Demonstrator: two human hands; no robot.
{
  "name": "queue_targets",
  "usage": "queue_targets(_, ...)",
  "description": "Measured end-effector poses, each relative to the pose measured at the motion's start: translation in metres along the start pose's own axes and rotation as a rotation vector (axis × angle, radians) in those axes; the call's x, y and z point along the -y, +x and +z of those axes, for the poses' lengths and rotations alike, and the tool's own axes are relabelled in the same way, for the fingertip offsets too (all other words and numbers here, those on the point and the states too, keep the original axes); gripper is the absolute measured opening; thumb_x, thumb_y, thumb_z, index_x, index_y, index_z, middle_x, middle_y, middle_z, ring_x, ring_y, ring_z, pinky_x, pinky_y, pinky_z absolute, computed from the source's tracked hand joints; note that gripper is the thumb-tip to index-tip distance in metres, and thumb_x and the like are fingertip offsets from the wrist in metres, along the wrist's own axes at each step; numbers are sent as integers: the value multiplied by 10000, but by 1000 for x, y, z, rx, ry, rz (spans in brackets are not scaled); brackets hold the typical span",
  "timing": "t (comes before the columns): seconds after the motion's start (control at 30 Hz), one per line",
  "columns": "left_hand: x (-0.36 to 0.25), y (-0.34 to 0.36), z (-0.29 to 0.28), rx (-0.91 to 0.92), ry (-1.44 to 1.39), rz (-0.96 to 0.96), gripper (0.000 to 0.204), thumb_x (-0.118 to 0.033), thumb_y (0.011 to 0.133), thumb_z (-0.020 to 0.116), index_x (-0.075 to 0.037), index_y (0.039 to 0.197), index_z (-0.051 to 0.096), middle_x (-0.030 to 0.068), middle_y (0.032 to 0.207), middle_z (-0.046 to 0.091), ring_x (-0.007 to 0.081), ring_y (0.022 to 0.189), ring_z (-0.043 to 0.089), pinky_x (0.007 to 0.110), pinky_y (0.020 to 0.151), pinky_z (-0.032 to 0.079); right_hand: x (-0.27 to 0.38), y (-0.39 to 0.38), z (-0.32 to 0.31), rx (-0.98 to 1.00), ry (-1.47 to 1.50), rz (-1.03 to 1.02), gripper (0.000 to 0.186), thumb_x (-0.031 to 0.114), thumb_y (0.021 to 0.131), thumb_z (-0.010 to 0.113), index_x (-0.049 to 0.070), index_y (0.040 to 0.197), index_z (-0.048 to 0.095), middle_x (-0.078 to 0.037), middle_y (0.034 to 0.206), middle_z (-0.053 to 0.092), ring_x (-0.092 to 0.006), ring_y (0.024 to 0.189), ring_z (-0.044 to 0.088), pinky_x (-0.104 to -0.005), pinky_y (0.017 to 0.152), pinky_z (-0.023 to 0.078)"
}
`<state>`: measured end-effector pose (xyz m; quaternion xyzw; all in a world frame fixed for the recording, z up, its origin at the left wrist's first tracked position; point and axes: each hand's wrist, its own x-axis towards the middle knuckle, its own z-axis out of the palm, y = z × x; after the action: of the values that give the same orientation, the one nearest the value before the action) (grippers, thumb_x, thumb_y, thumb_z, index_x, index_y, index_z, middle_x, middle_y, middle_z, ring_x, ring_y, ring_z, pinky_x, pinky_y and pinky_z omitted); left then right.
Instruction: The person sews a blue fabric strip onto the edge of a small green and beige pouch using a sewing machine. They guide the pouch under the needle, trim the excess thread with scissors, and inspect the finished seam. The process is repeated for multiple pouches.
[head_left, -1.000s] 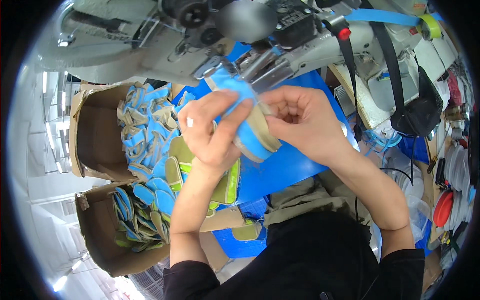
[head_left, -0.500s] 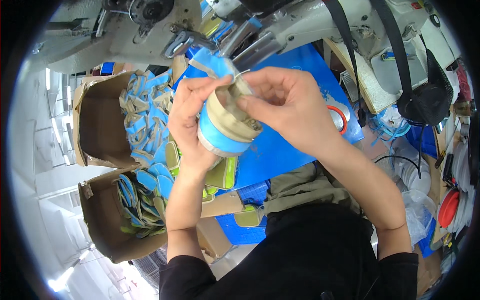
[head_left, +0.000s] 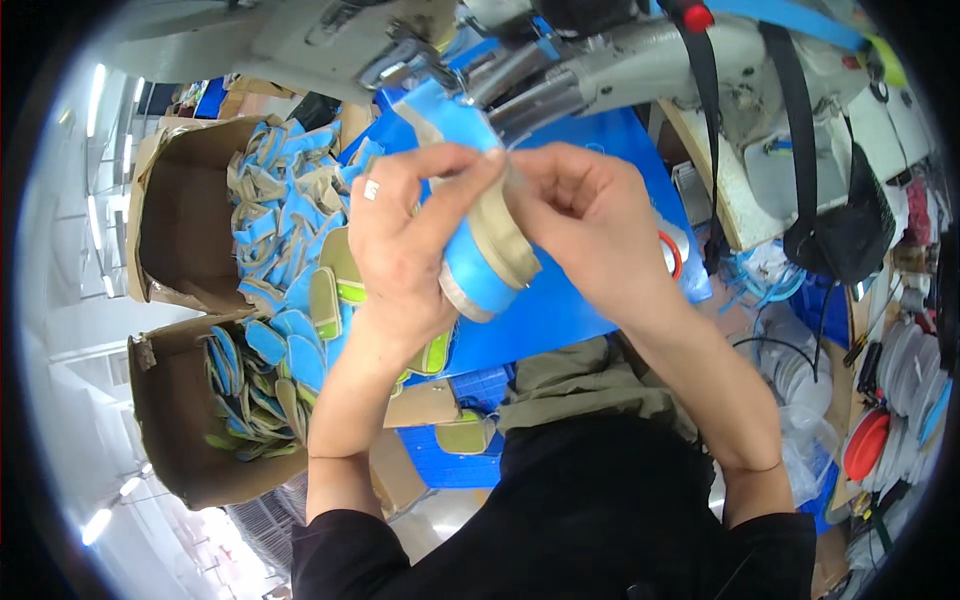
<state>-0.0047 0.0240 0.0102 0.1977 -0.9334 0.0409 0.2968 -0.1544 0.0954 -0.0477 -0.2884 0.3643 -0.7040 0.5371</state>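
My left hand [head_left: 400, 240] grips a looped fabric piece [head_left: 490, 250] of blue and tan bands with a pale edge. My right hand [head_left: 595, 225] pinches the same piece from the right, its fingertips meeting my left thumb near the top. A blue and tan flap [head_left: 435, 108] reaches up from the loop to just below the metal fittings [head_left: 520, 95] of an industrial sewing machine [head_left: 640, 70]. Beneath my hands lies a blue work surface [head_left: 530, 350], with green and tan pieces [head_left: 325, 300] left of my left wrist.
Two cardboard boxes [head_left: 175, 215] on the left have piles of blue-tan fabric pieces [head_left: 280, 200] beside and inside them. On the right are black straps with a pouch [head_left: 840, 225], a red-handled tool [head_left: 672, 255], cables and a red spool [head_left: 865, 445].
Half a second ago the loop's hollow faced up more; it has turned to show more of its side. My left fingers have shifted over the piece, and the view has moved slightly.
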Motion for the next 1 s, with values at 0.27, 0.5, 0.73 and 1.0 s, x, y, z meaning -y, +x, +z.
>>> queue_targets(0.27, 9, 17, -6, 8, 56, 111, 435, -172, 685, 736, -47, 1102, 746, 58, 1114, 712, 229, 896, 655, 360, 756, 445, 5, 5, 3, -8, -12, 19, 169, -29, 924, 672, -24, 1090, 708, 13, 827, 674, -13, 707, 590, -200, 597, 455)
queue_targets(0.5, 18, 22, -1, -16, 111, 60, 413, -143, 699, 737, -79, 1108, 750, 54, 1066, 706, 243, 932, 661, 364, 782, 452, 2, 27, 4, -26, -18, -27, 178, -16, 923, 678, -25, 1098, 714, -25, 875, 713, -51, 754, 639, -221, 663, 515)
queue_targets(0.73, 36, 18, -5, 26, -382, -243, 391, -149, 757, 779, -75, 1138, 735, 101, 1075, 707, 253, 976, 664, 358, 865, 498, 2, 28, -4, 64, -20, -41, 195, 79, 918, 745, -22, 1084, 733, -55, 920, 744, -76, 807, 659, -233, 708, 531)
queue_targets(1.0, 48, 16, -18, 119, -984, -567, 277, -130, 984, 600, 20, 1205, 672, 71, 1131, 692, 135, 1046, 632, 290, 886, 512, 15, 26, -4, 63, -78, 45, 260, 155, 938, 751, -41, 1107, 739, -45, 916, 736, -69, 821, 642, -217, 723, 494)
